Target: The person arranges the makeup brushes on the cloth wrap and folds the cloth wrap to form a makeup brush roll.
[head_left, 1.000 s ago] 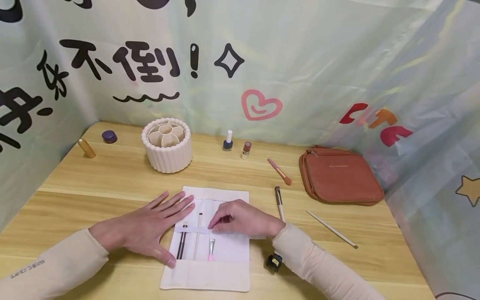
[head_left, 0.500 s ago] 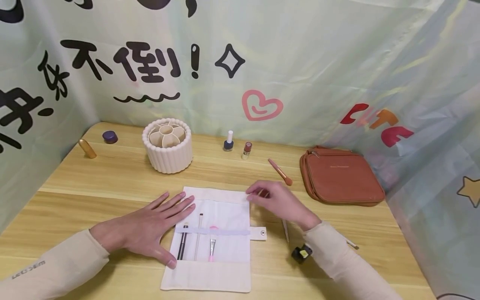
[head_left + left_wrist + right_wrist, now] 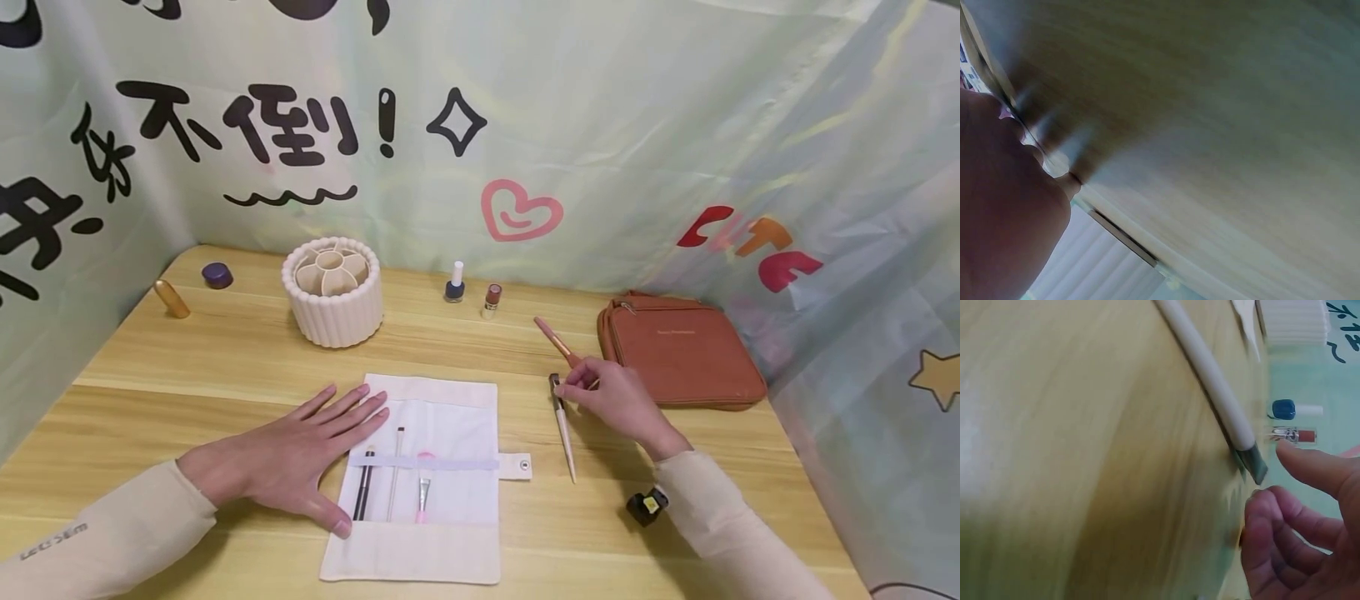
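My left hand (image 3: 288,454) lies with spread fingers on the left edge of a white fabric brush roll (image 3: 412,554). Tucked under the roll's strap are a black-handled brush (image 3: 363,487), a thin pale brush (image 3: 395,475) and a pink-handled brush (image 3: 423,496). My right hand (image 3: 615,400) is at the dark head of a pale-handled makeup brush (image 3: 564,433) lying on the table. In the right wrist view, thumb and fingers stand apart on either side of that brush's tip; I cannot tell whether they touch it. Beyond it, my hand partly covers a pink makeup brush (image 3: 553,335).
A brown zip case (image 3: 690,358) stands right of my right hand. Farther back are a ribbed round organizer (image 3: 335,312), a nail polish bottle (image 3: 454,287) and a lipstick (image 3: 491,302). A gold tube (image 3: 172,300) and a purple lid (image 3: 217,275) are at the left.
My right hand has left the roll's strap and moved right to the pale-handled brush. The pink-handled brush now shows under the strap, and the snap tab is uncovered. My left hand stayed put.
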Action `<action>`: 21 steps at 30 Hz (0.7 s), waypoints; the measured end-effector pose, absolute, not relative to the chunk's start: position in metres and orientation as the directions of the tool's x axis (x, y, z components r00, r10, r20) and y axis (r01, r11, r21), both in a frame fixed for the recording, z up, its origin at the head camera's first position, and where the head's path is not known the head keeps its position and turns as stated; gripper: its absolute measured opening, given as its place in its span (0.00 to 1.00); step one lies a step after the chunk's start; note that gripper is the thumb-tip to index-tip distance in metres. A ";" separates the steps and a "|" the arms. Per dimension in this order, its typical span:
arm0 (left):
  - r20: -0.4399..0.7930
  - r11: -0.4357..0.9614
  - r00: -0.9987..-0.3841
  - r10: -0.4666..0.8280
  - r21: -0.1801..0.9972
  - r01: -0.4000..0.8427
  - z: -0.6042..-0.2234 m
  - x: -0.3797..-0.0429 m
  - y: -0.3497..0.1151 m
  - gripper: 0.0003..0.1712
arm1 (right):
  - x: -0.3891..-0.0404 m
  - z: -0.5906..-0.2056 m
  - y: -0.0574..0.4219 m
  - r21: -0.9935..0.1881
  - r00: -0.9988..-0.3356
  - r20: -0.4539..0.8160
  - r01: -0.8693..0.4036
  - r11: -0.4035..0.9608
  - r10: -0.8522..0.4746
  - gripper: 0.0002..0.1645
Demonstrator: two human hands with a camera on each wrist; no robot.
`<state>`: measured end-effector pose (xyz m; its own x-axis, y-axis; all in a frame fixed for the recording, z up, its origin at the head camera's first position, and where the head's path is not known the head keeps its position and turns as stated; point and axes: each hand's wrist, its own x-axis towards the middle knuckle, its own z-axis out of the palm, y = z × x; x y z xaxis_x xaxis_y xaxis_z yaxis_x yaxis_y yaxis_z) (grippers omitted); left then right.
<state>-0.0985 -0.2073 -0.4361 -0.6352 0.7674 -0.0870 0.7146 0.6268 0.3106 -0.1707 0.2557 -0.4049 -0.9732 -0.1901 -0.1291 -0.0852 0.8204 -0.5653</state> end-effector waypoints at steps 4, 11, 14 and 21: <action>-0.095 0.629 -0.636 0.766 0.309 0.713 -0.436 -0.099 -0.207 0.76 | -0.172 -0.409 0.250 -0.532 -0.969 -0.160 -0.076 0.844 -0.187 0.18; -0.097 0.631 -0.637 0.765 0.311 0.710 -0.435 -0.099 -0.207 0.76 | -0.173 -0.410 0.240 -0.504 -0.963 -0.191 -0.071 0.861 -0.191 0.13; -0.101 0.632 -0.636 0.765 0.309 0.711 -0.435 -0.099 -0.206 0.76 | -0.174 -0.408 0.237 -0.508 -0.958 -0.197 -0.082 0.857 -0.208 0.10; -0.104 0.631 -0.634 0.766 0.309 0.711 -0.434 -0.098 -0.206 0.76 | -0.179 -0.394 0.232 -0.679 -0.951 -0.209 -0.026 0.734 -0.227 0.10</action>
<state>-0.0984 -0.2061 -0.4344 -0.6344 0.7660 -0.1044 0.7115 0.6313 0.3087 -0.1794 0.2317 -0.3940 -0.9512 -0.2270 -0.2091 -0.0258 0.7336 -0.6791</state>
